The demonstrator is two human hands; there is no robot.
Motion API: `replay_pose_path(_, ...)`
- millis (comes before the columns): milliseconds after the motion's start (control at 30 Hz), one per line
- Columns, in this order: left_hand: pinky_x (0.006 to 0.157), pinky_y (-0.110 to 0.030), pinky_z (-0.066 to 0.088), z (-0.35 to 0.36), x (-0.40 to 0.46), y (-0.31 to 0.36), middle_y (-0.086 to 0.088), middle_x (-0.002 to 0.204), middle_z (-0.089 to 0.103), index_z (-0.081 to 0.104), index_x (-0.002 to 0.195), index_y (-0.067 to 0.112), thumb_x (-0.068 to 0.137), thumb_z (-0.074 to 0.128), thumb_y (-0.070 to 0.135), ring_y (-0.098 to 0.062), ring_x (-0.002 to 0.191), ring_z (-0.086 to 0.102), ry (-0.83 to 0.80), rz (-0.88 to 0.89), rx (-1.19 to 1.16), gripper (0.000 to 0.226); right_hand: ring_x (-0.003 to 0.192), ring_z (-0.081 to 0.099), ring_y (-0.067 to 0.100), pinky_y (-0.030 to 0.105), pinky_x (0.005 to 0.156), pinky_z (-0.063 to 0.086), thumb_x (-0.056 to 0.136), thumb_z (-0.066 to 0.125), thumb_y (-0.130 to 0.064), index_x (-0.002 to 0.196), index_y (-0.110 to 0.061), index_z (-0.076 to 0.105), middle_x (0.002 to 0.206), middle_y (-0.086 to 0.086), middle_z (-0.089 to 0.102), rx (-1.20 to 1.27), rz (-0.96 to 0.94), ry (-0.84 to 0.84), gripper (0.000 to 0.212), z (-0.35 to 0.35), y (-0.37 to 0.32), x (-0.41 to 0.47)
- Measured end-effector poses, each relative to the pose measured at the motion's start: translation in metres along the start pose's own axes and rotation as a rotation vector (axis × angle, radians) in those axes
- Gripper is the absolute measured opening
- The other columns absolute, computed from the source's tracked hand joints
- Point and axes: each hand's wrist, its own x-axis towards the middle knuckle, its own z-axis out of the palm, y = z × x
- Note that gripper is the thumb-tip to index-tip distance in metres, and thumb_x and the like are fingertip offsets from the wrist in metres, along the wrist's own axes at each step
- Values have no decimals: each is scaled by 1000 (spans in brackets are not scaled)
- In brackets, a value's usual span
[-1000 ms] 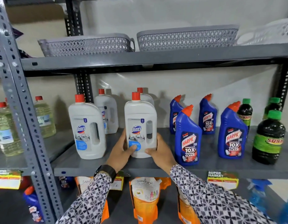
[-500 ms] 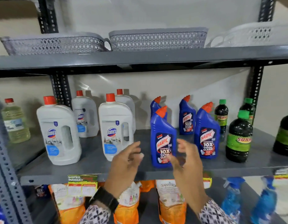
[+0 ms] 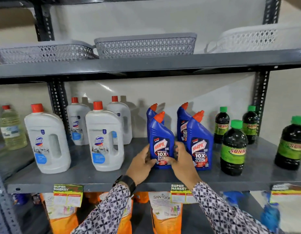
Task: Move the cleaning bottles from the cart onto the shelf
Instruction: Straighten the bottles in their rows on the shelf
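Harpic bottle [image 3: 161, 141] (blue, orange cap) stands upright at the front of the grey shelf [image 3: 89, 176] — left hand [image 3: 143, 162] and right hand [image 3: 181, 159] clasp its lower body from either side. A second Harpic bottle [image 3: 199, 142] stands just beside it on the right; white Domex bottles [image 3: 105, 137] stand to the left.

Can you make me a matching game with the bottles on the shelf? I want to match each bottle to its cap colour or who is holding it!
Things:
1. white Domex bottle
2. dark Sunny bottle
3. front left Harpic bottle
4. grey basket

Matches:
A. green cap
B. on the top shelf
C. between both hands
D. red cap, nobody touching it

Pairs: 1-D, 2-A, 3-C, 4-B
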Motion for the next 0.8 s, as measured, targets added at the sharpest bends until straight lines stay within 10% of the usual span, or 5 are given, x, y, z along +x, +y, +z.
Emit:
replay_pose_path(567, 79, -1, 51, 1, -10, 0, 16, 122, 66, 41, 144, 41, 94, 67, 13, 22, 99, 63, 119, 13, 30, 63, 124, 64, 9, 36, 102, 59, 90, 78, -25, 145, -25, 43, 136, -5, 65, -56, -59, -40, 65, 0, 1, -14)
replay_pose_path(700, 77, -1, 49, 8, -28, 9, 3, 120, 70, 55, 141, 26, 93, 65, 3, 12, 97, 65, 533, 74, -45, 54, 107, 63, -2, 9, 89, 49, 94, 73, -27, 146, -29, 51, 123, -12, 65, -178, -126, 52, 56, -34, 10, -47)
replay_pose_path(800, 76, -4, 52, 41, -49, 28, -3, 102, 73, 68, 117, 23, 90, 64, -5, 4, 90, 67, 650, 182, -75, 40, 88, 68, -1, 14, 75, 56, 93, 75, -25, 122, -20, 67, 102, -9, 71, -139, -198, 340, 31, -86, 29, -65)
